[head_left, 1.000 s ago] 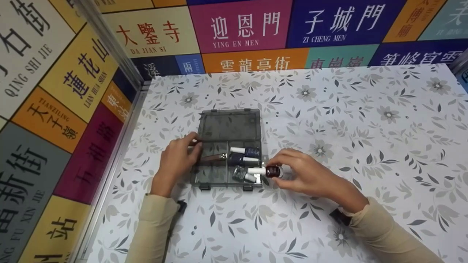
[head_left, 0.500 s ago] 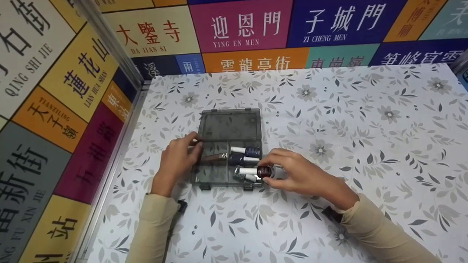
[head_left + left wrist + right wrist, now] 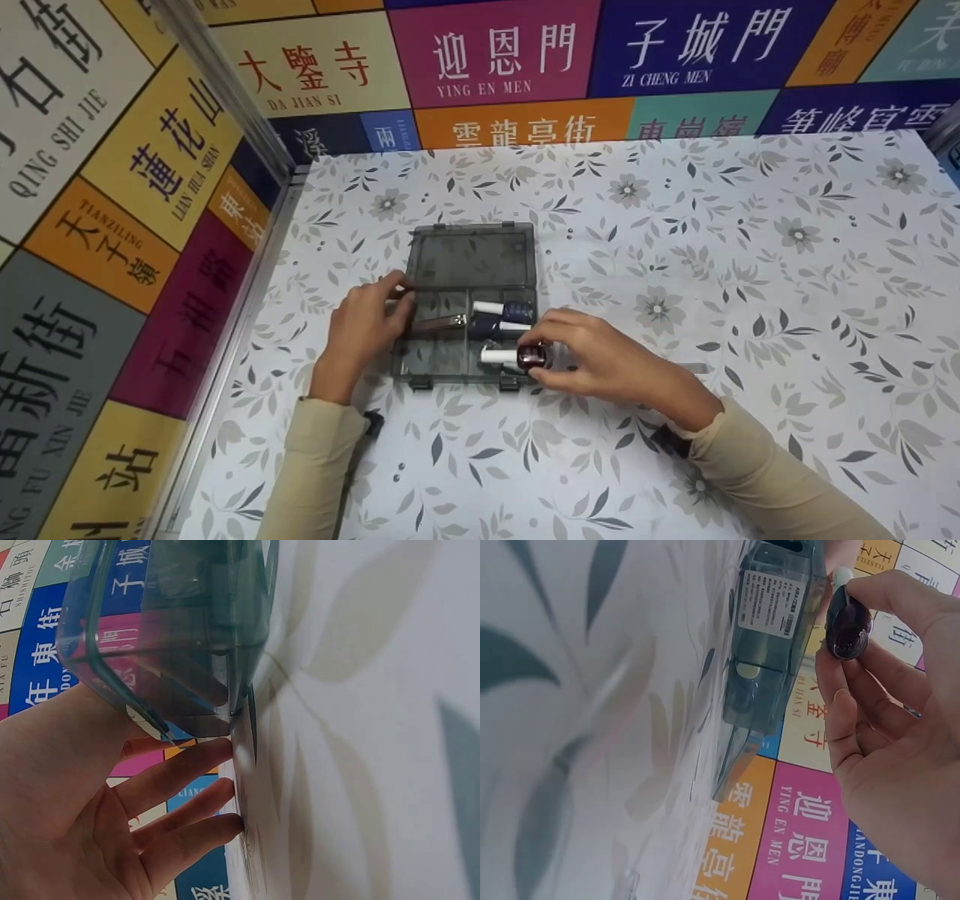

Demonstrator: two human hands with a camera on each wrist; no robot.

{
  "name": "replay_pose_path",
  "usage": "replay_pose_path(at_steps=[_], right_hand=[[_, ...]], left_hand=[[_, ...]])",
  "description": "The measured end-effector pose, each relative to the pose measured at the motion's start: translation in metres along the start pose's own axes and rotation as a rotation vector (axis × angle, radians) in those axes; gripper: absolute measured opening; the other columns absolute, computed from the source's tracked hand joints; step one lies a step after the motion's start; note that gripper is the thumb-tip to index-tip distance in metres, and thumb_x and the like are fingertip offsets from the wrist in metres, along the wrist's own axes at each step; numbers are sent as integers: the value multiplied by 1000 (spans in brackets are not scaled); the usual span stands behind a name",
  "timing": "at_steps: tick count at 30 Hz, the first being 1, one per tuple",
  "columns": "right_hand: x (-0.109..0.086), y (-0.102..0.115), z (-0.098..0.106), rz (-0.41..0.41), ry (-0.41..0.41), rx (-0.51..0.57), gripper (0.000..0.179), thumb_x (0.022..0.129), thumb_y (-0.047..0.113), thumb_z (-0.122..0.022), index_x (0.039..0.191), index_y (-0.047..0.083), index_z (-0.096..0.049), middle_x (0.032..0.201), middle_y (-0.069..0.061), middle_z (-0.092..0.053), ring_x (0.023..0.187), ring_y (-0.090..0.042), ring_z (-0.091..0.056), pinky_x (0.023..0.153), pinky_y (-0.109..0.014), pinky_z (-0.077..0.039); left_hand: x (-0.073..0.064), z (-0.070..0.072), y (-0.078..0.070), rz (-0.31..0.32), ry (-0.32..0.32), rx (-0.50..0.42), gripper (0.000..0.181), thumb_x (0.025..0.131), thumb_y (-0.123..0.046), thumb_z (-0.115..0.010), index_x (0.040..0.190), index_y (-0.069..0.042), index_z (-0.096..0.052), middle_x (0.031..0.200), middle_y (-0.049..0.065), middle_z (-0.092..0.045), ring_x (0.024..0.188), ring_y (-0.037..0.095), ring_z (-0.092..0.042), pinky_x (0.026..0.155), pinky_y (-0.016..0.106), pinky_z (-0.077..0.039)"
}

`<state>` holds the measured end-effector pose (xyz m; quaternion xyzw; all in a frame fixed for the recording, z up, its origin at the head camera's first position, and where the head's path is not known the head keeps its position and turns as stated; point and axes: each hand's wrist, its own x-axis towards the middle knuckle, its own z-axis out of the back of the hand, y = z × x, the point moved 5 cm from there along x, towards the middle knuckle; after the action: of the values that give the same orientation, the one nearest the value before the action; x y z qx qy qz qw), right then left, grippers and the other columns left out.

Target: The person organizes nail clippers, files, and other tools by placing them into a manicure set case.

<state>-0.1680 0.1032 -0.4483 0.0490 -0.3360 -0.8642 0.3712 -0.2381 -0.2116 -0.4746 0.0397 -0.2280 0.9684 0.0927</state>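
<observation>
A smoky see-through divided box (image 3: 409, 379) lies on the table, its lid (image 3: 474, 256) folded back. My right hand (image 3: 600, 356) pinches a dark red nail polish bottle (image 3: 533, 356) with a white cap, held sideways over the near right compartment. In the right wrist view the bottle (image 3: 849, 630) sits between thumb and fingers. Beneath it another bottle is mostly covered. Two dark blue nail polish bottles (image 3: 517, 310) lie in the far right compartment, and a nail clipper (image 3: 440, 323) on the left. My left hand (image 3: 365, 330) rests against the box's left side, fingers extended (image 3: 180, 780).
A floral-patterned cloth (image 3: 750, 300) covers the table. Colourful panels with lettering (image 3: 495, 56) stand along the back and left edges. A white label (image 3: 770, 604) is stuck on the box's side in the right wrist view.
My right hand has carried the dark red bottle leftward, from beside the box's right edge to above the near right compartment. The left hand and the box have stayed in place.
</observation>
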Motion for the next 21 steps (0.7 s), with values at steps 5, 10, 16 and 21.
replay_pose_path(at_steps=[5, 10, 16, 21], right_hand=[[3, 1, -5, -8, 8, -13, 37, 96, 29, -83, 130, 16, -75, 124, 4, -72, 104, -8, -68, 92, -31, -62], [4, 1, -8, -10, 8, -16, 38, 96, 28, -83, 130, 15, -74, 124, 3, -72, 102, -8, -67, 92, -31, -63], [5, 1, -12, -4, -1, -19, 39, 96, 29, -83, 131, 15, -74, 125, 3, -72, 109, -10, -68, 98, -33, -62], [6, 1, -15, 1, -3, -23, 37, 97, 29, -83, 131, 16, -74, 127, 3, -71, 118, -12, -68, 106, -34, -59]], left_hand=[[-1, 0, 0, -2, -6, -2, 15, 108, -34, -66, 117, -24, -73, 120, 6, -83, 108, 35, -80, 76, 60, -61], [-1, 0, 0, 0, -4, 0, 16, 109, -35, -65, 119, -25, -73, 121, 6, -82, 109, 35, -79, 78, 60, -61], [-1, 0, 1, 12, 12, 1, 15, 109, -36, -64, 118, -27, -72, 123, 5, -82, 112, 35, -78, 81, 60, -62], [-1, -1, 2, 9, 13, 2, 16, 109, -37, -63, 118, -26, -72, 124, 5, -81, 113, 35, -78, 81, 60, -62]])
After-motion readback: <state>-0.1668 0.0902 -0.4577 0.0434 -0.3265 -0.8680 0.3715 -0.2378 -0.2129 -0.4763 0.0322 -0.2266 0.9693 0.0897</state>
